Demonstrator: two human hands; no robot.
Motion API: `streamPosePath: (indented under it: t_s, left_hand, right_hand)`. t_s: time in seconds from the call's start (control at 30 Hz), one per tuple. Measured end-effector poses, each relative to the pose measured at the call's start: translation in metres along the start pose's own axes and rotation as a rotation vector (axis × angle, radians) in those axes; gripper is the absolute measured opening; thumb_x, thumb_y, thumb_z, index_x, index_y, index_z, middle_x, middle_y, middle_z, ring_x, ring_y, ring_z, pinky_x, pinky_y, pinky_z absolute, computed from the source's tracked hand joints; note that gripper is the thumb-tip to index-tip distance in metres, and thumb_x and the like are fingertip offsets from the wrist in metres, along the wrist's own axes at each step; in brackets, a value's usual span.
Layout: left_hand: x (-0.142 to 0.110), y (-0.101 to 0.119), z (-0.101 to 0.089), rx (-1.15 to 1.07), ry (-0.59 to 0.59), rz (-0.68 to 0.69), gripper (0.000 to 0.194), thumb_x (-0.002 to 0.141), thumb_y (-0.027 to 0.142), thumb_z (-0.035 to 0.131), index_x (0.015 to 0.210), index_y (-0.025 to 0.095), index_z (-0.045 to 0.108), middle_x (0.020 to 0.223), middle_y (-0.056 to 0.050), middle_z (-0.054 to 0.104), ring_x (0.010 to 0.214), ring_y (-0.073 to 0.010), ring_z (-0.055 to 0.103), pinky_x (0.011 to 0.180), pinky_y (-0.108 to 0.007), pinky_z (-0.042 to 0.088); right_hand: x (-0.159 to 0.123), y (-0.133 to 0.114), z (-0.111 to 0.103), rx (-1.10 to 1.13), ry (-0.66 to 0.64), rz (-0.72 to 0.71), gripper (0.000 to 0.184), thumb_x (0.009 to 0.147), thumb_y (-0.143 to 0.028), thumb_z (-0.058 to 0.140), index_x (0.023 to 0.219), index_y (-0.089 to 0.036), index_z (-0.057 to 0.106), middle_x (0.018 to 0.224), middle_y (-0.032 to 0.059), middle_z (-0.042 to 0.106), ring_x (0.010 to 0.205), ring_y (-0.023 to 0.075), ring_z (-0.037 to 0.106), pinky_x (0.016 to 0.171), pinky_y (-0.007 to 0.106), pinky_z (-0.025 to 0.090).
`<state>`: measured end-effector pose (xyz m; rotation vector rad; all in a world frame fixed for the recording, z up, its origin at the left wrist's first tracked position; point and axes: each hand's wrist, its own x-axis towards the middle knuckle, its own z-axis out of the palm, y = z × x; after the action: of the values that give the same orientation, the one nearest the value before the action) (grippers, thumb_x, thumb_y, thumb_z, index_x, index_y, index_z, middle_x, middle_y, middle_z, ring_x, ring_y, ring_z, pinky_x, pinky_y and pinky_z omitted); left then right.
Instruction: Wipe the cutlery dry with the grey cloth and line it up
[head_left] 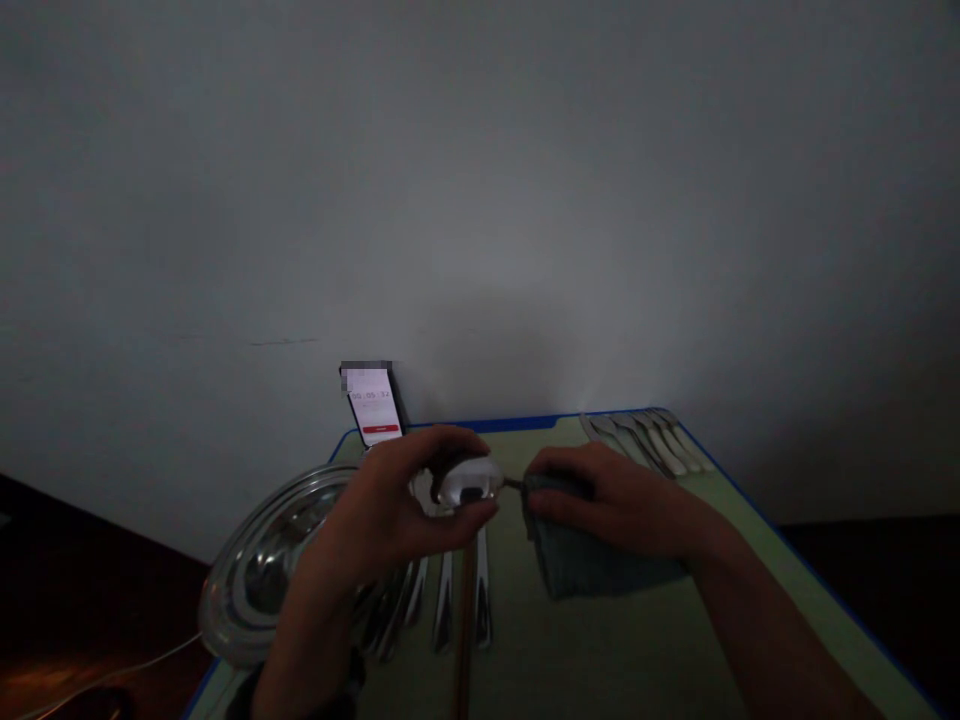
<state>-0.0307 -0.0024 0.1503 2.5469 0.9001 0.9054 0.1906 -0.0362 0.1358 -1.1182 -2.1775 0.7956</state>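
A shiny metal spoon (471,482) is held level above the table between both hands. My left hand (409,510) curls its thumb and fingers around the edges of the bowl end. My right hand (592,495) is closed on a dark grey-green cloth (600,565), which is wrapped around the spoon's handle and hangs below. Under my left hand, several pieces of cutlery (444,605) lie with their handles toward me, partly hidden. A brown stick, perhaps a chopstick (465,640), lies among them.
A wide metal bowl (240,590) stands at the table's left side. A lit phone (375,405) leans on the wall (480,200) behind. Several spoons and other cutlery (652,440) lie in a row at the back right of the blue-edged green table (720,620).
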Motion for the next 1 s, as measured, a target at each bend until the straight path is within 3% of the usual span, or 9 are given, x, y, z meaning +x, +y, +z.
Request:
streamPosePath:
  t_s: [0.13,0.3,0.53,0.67,0.83,1.0]
  left_hand:
    - [-0.006,-0.005,-0.008,0.014,0.028,-0.029,0.032,0.068,0.023,0.068,0.097,0.018,0.056,0.083,0.000,0.065,0.067,-0.0106,0.058,0.061,-0.020,0.047]
    - [-0.005,-0.001,0.000,-0.018,-0.013,-0.023,0.036,0.069,0.028,0.070,0.102,0.020,0.057,0.084,0.001,0.066,0.068,-0.0112,0.059,0.059,-0.020,0.047]
    - [0.004,0.013,0.016,0.013,-0.167,-0.033,0.038,0.069,0.035,0.069,0.103,0.022,0.058,0.076,0.003,0.066,0.063,-0.0114,0.059,0.058,-0.022,0.045]
    - [0.003,0.008,0.015,0.025,-0.124,-0.036,0.031,0.071,0.032,0.067,0.098,0.021,0.059,0.071,0.004,0.064,0.058,-0.0100,0.056,0.055,-0.020,0.043]
    - [-0.001,-0.001,0.004,0.046,-0.050,-0.073,0.026,0.074,0.031,0.063,0.096,0.019,0.059,0.070,0.003,0.062,0.057,-0.0093,0.053,0.052,-0.018,0.042]
    - [-0.003,0.002,0.001,0.028,-0.078,-0.089,0.027,0.073,0.030,0.064,0.097,0.019,0.057,0.070,0.004,0.061,0.057,-0.0091,0.053,0.053,-0.018,0.043]
  right_hand:
    - [-0.007,0.008,-0.015,-0.100,-0.062,0.080,0.029,0.087,-0.042,0.042,0.088,-0.020,0.061,0.080,-0.0003,0.062,0.075,0.0137,0.056,0.066,0.025,0.039]
    - [-0.018,0.015,-0.030,-0.121,-0.132,0.164,0.032,0.087,-0.045,0.041,0.085,-0.020,0.060,0.077,-0.0002,0.061,0.073,0.0139,0.056,0.063,0.025,0.040]
    - [-0.009,0.006,-0.018,-0.141,-0.155,0.132,0.033,0.086,-0.045,0.041,0.089,-0.020,0.061,0.080,0.0015,0.063,0.075,0.0150,0.057,0.064,0.026,0.040]
    - [-0.008,0.006,-0.019,-0.041,-0.115,0.129,0.031,0.085,-0.045,0.044,0.095,-0.021,0.061,0.088,0.0013,0.065,0.081,0.0149,0.058,0.070,0.026,0.041]
    - [-0.016,0.009,-0.028,-0.075,-0.084,0.220,0.045,0.063,-0.047,0.069,0.101,-0.024,0.060,0.096,0.0000,0.064,0.087,0.0179,0.057,0.073,0.026,0.042]
    - [-0.015,0.007,-0.030,-0.114,-0.073,0.194,0.030,0.074,-0.046,0.059,0.092,-0.022,0.065,0.082,-0.0003,0.066,0.074,0.0156,0.058,0.064,0.025,0.041]
